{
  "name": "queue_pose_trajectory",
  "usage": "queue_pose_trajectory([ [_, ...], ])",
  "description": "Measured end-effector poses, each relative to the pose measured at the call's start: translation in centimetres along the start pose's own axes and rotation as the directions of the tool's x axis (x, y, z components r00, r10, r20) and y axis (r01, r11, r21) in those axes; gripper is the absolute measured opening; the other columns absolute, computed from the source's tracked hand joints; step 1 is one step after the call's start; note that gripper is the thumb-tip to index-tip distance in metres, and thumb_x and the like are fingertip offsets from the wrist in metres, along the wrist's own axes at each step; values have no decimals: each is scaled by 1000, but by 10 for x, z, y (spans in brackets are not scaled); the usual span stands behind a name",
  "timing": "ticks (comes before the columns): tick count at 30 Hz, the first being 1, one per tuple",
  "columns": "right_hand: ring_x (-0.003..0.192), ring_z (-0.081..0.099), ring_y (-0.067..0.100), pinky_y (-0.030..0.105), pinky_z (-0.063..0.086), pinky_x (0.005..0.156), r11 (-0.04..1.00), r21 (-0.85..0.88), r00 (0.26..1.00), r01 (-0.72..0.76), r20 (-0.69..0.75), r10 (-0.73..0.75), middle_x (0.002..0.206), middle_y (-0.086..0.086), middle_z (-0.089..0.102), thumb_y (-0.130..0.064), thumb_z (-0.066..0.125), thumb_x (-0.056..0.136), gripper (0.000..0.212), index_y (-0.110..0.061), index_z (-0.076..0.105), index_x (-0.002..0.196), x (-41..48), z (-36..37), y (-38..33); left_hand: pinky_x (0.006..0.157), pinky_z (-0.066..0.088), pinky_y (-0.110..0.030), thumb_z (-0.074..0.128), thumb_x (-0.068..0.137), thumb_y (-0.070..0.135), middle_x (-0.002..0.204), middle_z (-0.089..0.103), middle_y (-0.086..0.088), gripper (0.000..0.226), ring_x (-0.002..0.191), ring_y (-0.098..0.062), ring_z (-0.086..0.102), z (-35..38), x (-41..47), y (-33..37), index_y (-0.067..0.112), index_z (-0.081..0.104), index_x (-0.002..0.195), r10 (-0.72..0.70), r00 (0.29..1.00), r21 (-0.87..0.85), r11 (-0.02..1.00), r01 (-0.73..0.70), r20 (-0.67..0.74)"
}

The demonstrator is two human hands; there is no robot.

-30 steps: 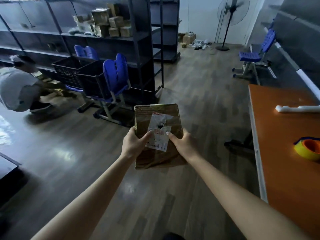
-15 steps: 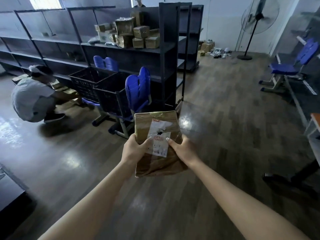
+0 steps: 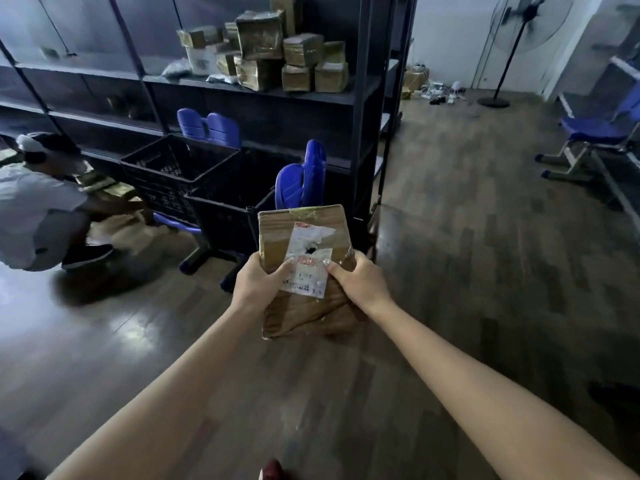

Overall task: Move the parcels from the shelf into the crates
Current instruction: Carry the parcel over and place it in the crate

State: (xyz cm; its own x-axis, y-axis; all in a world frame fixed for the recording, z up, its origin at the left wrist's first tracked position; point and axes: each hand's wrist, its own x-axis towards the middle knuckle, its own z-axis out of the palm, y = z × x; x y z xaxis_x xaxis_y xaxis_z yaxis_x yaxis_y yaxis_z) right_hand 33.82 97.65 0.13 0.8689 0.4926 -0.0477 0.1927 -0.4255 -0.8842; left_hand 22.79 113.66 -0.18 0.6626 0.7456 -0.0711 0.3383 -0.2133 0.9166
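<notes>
Brown parcel (image 3: 304,244) held in mid-air at the centre of the frame, above the wooden floor (image 3: 467,271).

The left grip (image 3: 258,282) and right grip (image 3: 360,285) each grasp one lower side of the parcel, with the thumbs lying on its white label (image 3: 306,268). Beyond it, toward the middle left of the frame, two black crates (image 3: 221,209) rest on blue chairs (image 3: 301,181) in front of a dark shelf (image 3: 360,98). The shelf's upper board carries a stack of parcels (image 3: 277,57) at top centre. A crouching person (image 3: 38,209) is at the left edge, a standing fan (image 3: 519,36) at upper right.
</notes>
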Motion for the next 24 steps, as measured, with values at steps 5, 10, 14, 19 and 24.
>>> queue_pose_trajectory([
  [5,101,63,15,24,45,77,998,41,998,-45,-41,46,107,-7,68,-45,66,83,42,-21,60,117,81,65,-38,61,48,-23,70,76,51,89,66,16,33,83,-4,64,-44,114,-3,29,58,98,50,997,79,995,-54,51],
  [10,101,64,15,30,51,85,998,25,996,-54,-76,56,108,-6,68,-45,66,83,43,-20,60,118,159,112,-73,59,43,-21,69,78,49,88,62,18,35,82,-2,60,-73,213,-1,26,57,101,49,996,107,993,-57,72],
  [14,98,63,11,22,45,75,998,33,993,-46,-104,49,101,-13,64,-48,65,83,48,-19,59,122,228,144,-95,59,44,-23,68,79,50,89,62,17,38,80,-1,59,-89,292,4,25,55,104,54,995,132,989,-65,87],
  [19,106,63,17,34,52,90,1000,20,994,-2,-111,4,115,-6,67,-54,63,82,59,-17,56,127,319,185,-127,56,43,-23,68,80,48,86,61,16,35,77,-2,59,-113,392,16,24,55,102,74,996,161,984,-82,52],
  [24,102,64,13,35,54,88,999,41,996,-21,-86,25,107,-12,67,-55,63,82,53,-21,58,123,393,221,-159,57,43,-24,69,79,48,87,62,14,34,77,-4,58,-142,477,27,24,56,99,74,995,209,974,-85,60],
])
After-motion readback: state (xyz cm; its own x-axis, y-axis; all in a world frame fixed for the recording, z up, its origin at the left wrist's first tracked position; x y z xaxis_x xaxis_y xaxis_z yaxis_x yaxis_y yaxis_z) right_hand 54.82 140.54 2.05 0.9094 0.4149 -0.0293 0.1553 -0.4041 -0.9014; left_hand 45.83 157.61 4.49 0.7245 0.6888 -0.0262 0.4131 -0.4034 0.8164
